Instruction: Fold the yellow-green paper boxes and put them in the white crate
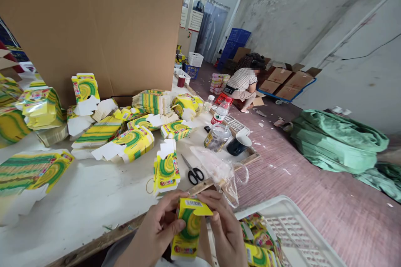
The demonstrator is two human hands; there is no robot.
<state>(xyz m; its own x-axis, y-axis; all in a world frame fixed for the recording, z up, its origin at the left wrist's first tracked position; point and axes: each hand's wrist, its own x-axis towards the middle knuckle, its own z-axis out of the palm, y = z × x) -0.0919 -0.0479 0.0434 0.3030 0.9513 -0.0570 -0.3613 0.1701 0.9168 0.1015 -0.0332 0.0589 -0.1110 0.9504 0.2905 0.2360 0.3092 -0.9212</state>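
A small yellow and green carton (189, 227) is upright between my hands, just off the table's front edge. Its barcode flap shows at the top, and a yellow tab sticks out to the right. My left hand (161, 227) grips the carton's left side, thumb on the front. On the right side, my right hand (224, 225) has its fingers curled round the top and the thumb near the tab. Past my hands, a small stack of flat cartons (167, 167) lies on the white table (103, 187). What is inside the carton cannot be seen.
Scissors (192, 171) and a plastic bag (216, 167) lie near the table edge, with a jar (216, 137), dark mug (239, 144) and bottle (220, 112) beyond. Several carton stacks (100, 131) cover the back. A white crate (300, 225) with packets is at right. A person (242, 83) squats farther off.
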